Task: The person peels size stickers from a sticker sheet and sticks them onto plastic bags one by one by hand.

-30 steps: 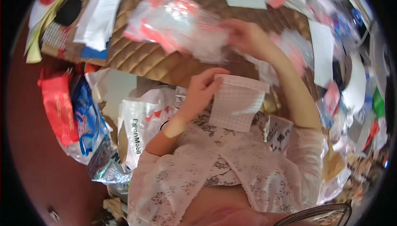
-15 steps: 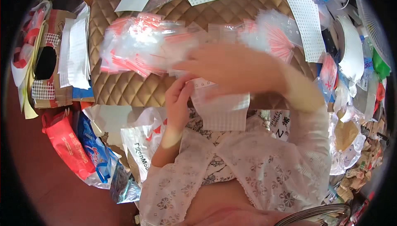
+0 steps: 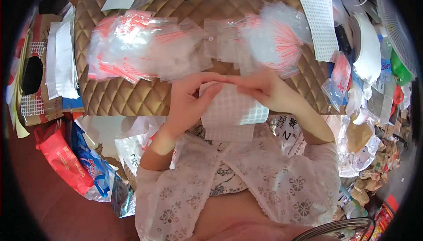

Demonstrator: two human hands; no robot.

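A white sheet of small round stickers (image 3: 233, 106) is held up in front of my body, with its lower part hanging over my lap. My left hand (image 3: 189, 100) pinches its upper left edge between thumb and fingers. At the top edge, the fingertips of my right hand (image 3: 269, 91) meet those of the left, closed on the sheet; anything small between them is hidden. Beyond my hands lies a spread of clear zip bags with red strips (image 3: 136, 49). Another fanned pile of such bags (image 3: 282, 38) lies to the right, a few bags bridging the two.
A brown quilted cover (image 3: 128, 97) lies under the bags. More sticker sheets (image 3: 316, 22) rest at its right and far edges. Paper stacks (image 3: 61, 58) stand at the left beside a cardboard box (image 3: 48, 69). A red bag (image 3: 64, 157) sits lower left; crumpled packaging (image 3: 365, 148) fills the right.
My right hand has come down from over the bags to the sheet's top edge and meets the left hand. The view has shifted slightly.
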